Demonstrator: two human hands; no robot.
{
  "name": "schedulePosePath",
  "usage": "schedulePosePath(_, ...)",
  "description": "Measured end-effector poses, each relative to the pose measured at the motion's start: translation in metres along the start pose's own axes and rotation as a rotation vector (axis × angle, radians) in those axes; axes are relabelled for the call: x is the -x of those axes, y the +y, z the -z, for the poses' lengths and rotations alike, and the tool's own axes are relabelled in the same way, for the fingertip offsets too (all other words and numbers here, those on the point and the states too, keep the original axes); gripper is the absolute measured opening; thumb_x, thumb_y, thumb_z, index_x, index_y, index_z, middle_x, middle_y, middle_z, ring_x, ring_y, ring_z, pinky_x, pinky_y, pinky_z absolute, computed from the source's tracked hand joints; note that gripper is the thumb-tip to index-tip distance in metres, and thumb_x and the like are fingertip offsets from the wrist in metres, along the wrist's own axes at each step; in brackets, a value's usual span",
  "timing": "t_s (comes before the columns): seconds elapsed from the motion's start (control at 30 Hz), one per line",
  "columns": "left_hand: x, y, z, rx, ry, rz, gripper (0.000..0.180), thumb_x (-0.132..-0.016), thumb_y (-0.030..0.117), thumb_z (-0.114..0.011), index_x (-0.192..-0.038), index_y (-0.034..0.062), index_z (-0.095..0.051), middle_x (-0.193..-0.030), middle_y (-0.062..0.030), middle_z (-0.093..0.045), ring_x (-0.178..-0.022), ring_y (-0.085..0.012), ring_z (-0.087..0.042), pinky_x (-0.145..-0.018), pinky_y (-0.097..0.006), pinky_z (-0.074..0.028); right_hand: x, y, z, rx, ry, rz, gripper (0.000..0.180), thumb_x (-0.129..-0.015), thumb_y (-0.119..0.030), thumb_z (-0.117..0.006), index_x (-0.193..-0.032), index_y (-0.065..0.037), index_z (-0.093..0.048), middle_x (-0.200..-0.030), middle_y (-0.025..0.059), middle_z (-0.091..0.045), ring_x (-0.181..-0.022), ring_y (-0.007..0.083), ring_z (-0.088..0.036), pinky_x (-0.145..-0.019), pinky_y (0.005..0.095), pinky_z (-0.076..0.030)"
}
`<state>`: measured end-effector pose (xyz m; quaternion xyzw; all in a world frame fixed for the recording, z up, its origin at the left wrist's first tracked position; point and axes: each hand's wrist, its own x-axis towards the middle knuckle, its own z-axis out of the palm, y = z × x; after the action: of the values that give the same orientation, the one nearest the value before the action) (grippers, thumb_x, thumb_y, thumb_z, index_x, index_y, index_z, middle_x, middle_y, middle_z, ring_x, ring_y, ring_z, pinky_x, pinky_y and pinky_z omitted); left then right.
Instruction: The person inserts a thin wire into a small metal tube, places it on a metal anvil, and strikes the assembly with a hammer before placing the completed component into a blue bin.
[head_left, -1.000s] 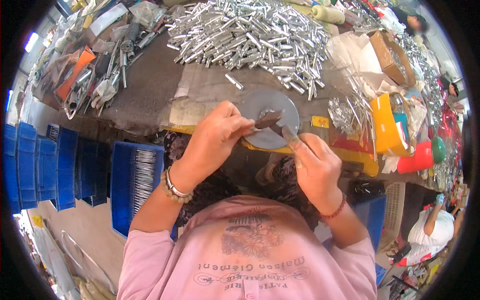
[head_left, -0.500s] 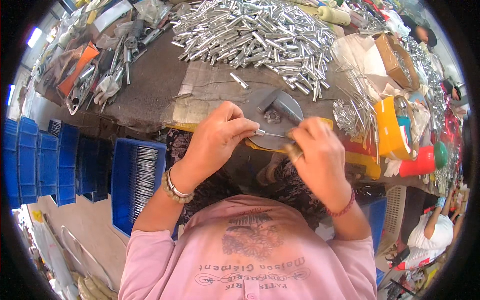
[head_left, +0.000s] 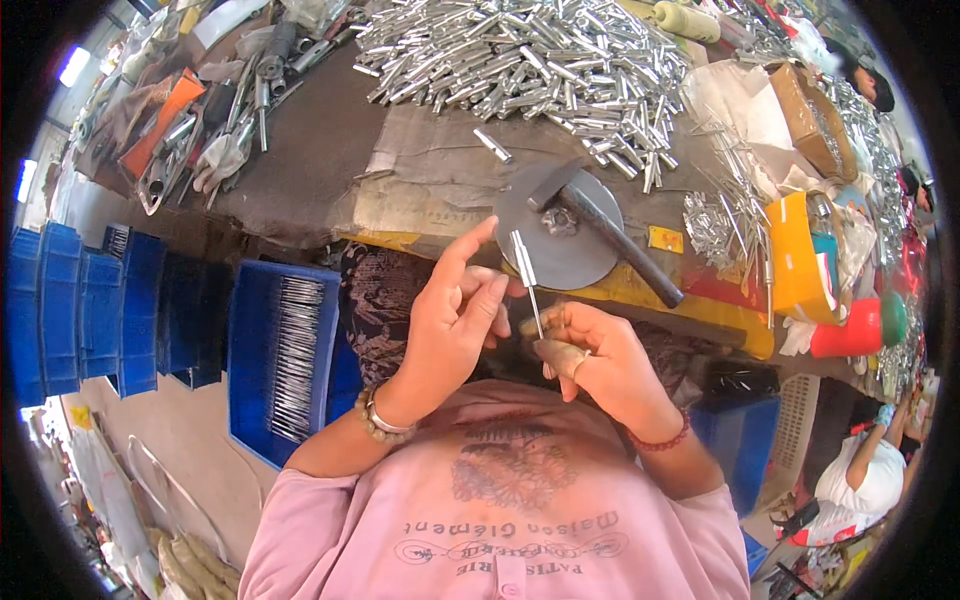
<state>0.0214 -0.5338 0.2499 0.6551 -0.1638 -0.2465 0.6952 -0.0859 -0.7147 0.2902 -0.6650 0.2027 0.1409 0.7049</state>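
Observation:
My right hand (head_left: 605,365) is closed in a pinch on the lower end of a thin metal rod (head_left: 535,305). A shiny metal sleeve (head_left: 522,258) sits at the rod's far end, which points away from me. My left hand (head_left: 455,320) is beside the sleeve, its index finger stretched out and the other fingers loosely bent; nothing shows in its grasp. Beyond the hands lies a round grey plate (head_left: 515,215) at the bench edge. A hammer (head_left: 625,245) rests across it, handle toward my right, next to a small metal piece (head_left: 560,222).
A big heap of metal tubes (head_left: 530,70) covers the far bench, with one loose tube (head_left: 492,145) nearer. Tools (head_left: 235,140) lie far left. A blue bin (head_left: 240,360) of rods stands left. At right are thin rods (head_left: 735,215), a yellow container (head_left: 795,255) and a red cup (head_left: 845,330).
The rod and sleeve have swung from lying crosswise between both hands to pointing away from me. My left fingers have let go of the sleeve. My right hand has come nearer my body, uncovering the hammer handle.

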Motion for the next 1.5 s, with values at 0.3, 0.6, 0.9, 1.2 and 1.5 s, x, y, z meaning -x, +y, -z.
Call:
schedulePosePath(0.3,0.004,-0.003,0.014,0.292,0.065,0.066,0.071,-0.100,0.000,-0.075,-0.161,0.0092,-0.041,-0.101,-0.0015,-0.070,-0.072,-0.0033,-0.058,-0.059,-0.018,-0.046,-0.012,0.012,-0.019,0.092,-0.077,0.079,0.029,-0.104,0.001,-0.066,-0.133,0.002,-0.068,-0.099,0.0029,-0.071,-0.079,0.0079,-0.065,-0.069,0.0245,-0.056)
schedulePosePath(0.6,0.045,-0.039,0.163,-0.002,0.677,0.013,0.058,-0.101,0.013,-0.075,-0.153,0.0083,-0.049,-0.106,-0.0016,-0.073,-0.079,-0.0066,-0.058,-0.066,-0.024,-0.045,-0.028,0.008,0.021,0.069,0.274,0.390,0.036,-0.109,-0.015,-0.068,-0.141,0.002,-0.065,-0.092,0.0078,-0.070,-0.063,0.0089,-0.059,-0.057,0.0220,-0.047)
schedulePosePath(0.9,0.095,-0.259,0.354,0.032,1.132,0.429,0.064,-0.080,0.005,-0.083,-0.140,-0.0014,-0.061,-0.110,-0.0138,-0.075,-0.081,-0.0194,-0.068,-0.069,-0.034,-0.056,-0.035,0.008,0.019,0.110,0.322,0.403,0.037,-0.109,-0.019,-0.071,-0.138,0.003,-0.066,-0.089,0.0080,-0.067,-0.057,0.0071,-0.054,-0.050,0.0188,-0.041)
schedulePosePath(1.2,0.038,-0.296,0.409,-0.451,1.161,0.531,0.054,-0.081,0.023,-0.089,-0.127,0.0003,-0.074,-0.119,-0.0217,-0.080,-0.108,-0.0338,-0.078,-0.093,-0.044,-0.062,-0.030,0.010,0.019,0.152,0.383,0.397,0.038,-0.108,-0.022,-0.072,-0.137,0.002,-0.067,-0.089,0.0074,-0.066,-0.057,0.0074,-0.053,-0.051,0.0197,-0.040)
schedulePosePath(1.5,0.045,-0.253,0.401,-0.639,1.204,-0.038,0.031,-0.100,0.029,-0.083,-0.111,0.0022,-0.074,-0.095,-0.0069,-0.076,-0.081,-0.0155,-0.069,-0.076,-0.031,-0.055,-0.030,0.000,0.015,0.084,0.255,0.309,0.020,-0.107,-0.002,-0.065,-0.126,0.003,-0.069,-0.092,0.0108,-0.076,-0.064,0.0105,-0.065,-0.059,0.0236,-0.052)
